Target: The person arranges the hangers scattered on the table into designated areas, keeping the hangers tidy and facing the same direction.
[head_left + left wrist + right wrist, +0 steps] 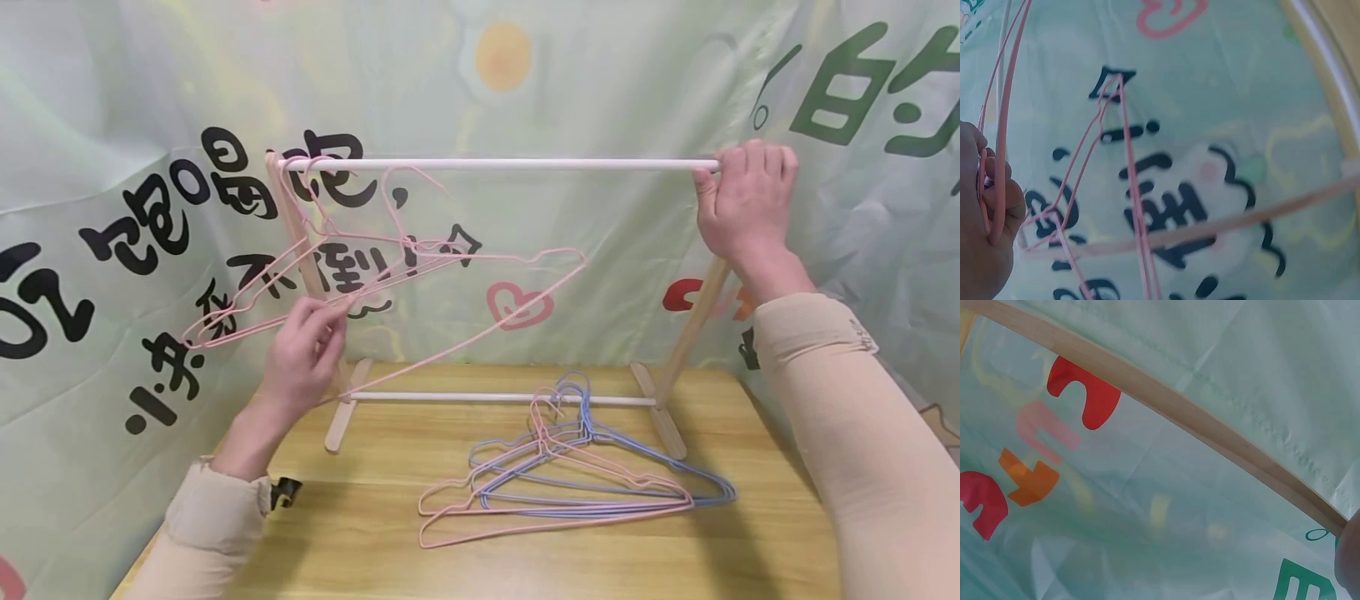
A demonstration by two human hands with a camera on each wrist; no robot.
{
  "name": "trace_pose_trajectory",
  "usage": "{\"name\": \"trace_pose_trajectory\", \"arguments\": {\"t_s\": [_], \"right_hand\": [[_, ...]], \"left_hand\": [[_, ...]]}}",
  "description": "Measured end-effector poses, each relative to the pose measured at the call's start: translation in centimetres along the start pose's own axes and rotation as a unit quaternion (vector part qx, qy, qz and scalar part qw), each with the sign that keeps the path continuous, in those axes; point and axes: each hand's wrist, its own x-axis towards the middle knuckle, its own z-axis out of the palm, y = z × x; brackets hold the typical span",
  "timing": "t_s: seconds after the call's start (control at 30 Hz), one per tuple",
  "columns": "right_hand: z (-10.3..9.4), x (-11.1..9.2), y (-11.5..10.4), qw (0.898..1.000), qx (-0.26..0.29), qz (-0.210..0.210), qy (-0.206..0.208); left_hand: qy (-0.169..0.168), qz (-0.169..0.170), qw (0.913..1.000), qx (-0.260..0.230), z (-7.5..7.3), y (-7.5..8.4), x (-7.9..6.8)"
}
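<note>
My left hand (pixel 303 354) grips one end of a pink clothes hanger (pixel 51 192). That hanger tilts in front of the rack, its hook close to the white top rail (pixel 525 164); whether the hook touches the rail I cannot tell. Two more pink hangers (pixel 1132 169) hang from the rail's left end. My right hand (pixel 750 200) holds the rail's right end, where it meets the wooden post (pixel 1179 415). In the right wrist view only a sliver of that hand shows at the right edge.
Blue hangers (pixel 660 455) and pink hangers lie overlapping on the wooden table (pixel 375 542), in front of the rack's lower white bar (pixel 487 397). Wooden feet (pixel 660 408) support the rack. A printed curtain (pixel 600 83) hangs behind and at both sides.
</note>
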Motion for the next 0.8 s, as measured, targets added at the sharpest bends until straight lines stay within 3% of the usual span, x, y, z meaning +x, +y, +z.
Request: {"name": "trace_pose_trajectory", "arguments": {"t_s": [0.17,0.43,0.8], "right_hand": [[0.0,0.0,0.0,1.0,0.004,-0.008,0.013],[0.1,0.1,0.0,1.0,0.006,-0.007,0.013],[0.0,0.0,0.0,1.0,0.0,0.003,-0.003]], "left_hand": [[0.004,-0.002,0.9986,0.053,-2.4,-1.0,1.1],[-0.043,0.0,0.9856,0.163,-5.6,-2.6,2.2],[-0.077,-0.02,0.9738,0.213,-8.0,-4.1,3.0]]}}
